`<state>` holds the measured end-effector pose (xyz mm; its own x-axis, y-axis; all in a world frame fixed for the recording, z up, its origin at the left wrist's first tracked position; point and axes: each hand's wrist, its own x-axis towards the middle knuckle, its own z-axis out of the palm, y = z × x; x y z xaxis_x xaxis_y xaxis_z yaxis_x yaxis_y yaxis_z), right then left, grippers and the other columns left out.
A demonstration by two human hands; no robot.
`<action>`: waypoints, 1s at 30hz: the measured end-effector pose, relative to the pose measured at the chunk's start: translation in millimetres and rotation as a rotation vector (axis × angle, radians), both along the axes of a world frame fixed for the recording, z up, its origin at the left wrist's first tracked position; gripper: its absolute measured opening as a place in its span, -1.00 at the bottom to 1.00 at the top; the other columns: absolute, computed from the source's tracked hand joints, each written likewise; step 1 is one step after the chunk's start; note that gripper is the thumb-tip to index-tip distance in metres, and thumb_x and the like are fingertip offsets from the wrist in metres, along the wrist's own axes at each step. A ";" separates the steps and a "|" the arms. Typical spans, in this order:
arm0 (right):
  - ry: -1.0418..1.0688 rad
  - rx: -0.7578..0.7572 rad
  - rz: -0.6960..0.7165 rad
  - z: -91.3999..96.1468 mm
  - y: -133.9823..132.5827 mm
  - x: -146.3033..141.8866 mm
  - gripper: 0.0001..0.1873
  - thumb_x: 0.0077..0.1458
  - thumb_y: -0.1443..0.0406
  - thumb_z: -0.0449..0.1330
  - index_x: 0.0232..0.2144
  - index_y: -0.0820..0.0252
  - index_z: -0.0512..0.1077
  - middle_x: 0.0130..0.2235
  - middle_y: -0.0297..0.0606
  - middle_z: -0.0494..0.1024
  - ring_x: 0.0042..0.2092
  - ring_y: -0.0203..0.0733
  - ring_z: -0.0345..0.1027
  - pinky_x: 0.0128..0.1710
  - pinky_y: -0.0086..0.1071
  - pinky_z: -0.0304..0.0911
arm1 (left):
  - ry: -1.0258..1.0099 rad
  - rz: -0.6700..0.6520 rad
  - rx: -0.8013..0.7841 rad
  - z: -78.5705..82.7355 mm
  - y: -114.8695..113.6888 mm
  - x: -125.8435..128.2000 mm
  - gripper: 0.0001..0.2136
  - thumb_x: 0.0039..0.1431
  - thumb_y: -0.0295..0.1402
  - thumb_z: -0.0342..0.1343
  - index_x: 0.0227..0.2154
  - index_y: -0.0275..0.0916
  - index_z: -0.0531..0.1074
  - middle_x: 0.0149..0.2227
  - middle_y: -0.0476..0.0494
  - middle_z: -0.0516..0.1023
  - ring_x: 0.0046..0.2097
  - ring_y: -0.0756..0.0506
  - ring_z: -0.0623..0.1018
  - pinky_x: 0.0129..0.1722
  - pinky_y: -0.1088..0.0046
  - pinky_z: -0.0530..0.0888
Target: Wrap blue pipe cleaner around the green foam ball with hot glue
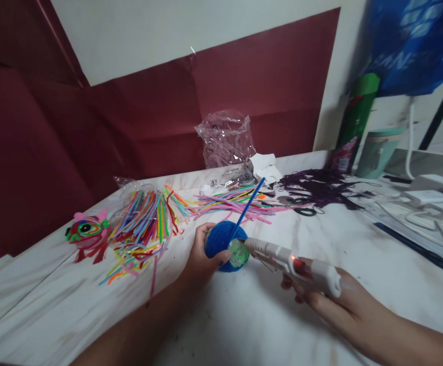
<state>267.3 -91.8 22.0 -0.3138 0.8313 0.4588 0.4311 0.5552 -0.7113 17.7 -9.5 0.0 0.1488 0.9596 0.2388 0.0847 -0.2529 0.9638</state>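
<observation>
My left hand (206, 254) is wrapped round a ball (217, 238) covered in coils of blue pipe cleaner, with a bare greenish speckled patch (239, 253) facing right. A straight blue pipe cleaner (249, 208) sticks up from the ball at a slant. My right hand (320, 292) grips a white hot glue gun (282, 259) with a small orange light glowing on its body. The gun's nozzle points left and is at the edge of the bare patch; whether it touches cannot be made out.
Bundles of coloured pipe cleaners (141, 216) lie behind on the marble-patterned table (274, 325). A decorated pink figure (87, 234) stands left. Black-handled scissors (305, 210), purple strands (316, 188), a green cup (377, 152) and white chargers with cables (431, 198) lie right.
</observation>
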 end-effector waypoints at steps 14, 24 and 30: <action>-0.015 -0.063 -0.023 -2.6 1.3 4.3 -0.76 0.14 0.28 0.00 -0.47 0.13 0.43 -0.46 -0.21 0.60 -0.47 -0.11 0.50 -0.48 -0.34 0.44 | -0.017 0.014 0.018 2.7 -5.1 0.3 -0.36 -0.16 -0.14 0.36 -0.02 -0.16 0.21 -0.10 -0.13 0.44 -0.13 -0.15 0.48 -0.14 0.31 0.42; -0.004 -0.082 -0.013 1.6 1.6 1.6 -0.77 0.11 0.27 0.03 -0.48 0.13 0.45 -0.46 -0.23 0.60 -0.45 -0.12 0.49 -0.46 -0.34 0.43 | -0.040 0.027 0.004 -1.0 -2.2 -0.7 -0.34 -0.18 -0.14 0.37 -0.02 -0.15 0.21 -0.06 -0.15 0.42 -0.08 -0.19 0.47 -0.10 0.28 0.41; 0.018 -0.078 -0.026 4.7 2.2 -0.9 -0.78 0.09 0.26 0.05 -0.50 0.12 0.45 -0.49 -0.24 0.60 -0.48 -0.12 0.49 -0.50 -0.35 0.43 | -0.044 0.021 0.027 -1.3 -2.6 0.3 -0.36 -0.17 -0.14 0.38 -0.04 -0.15 0.22 -0.11 -0.12 0.43 -0.13 -0.16 0.48 -0.14 0.31 0.41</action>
<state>266.4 -89.6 26.6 -0.2843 0.8726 0.3972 0.4315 0.4864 -0.7597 18.0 -12.1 -1.4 0.1175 0.9555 0.2707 0.0481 -0.2777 0.9595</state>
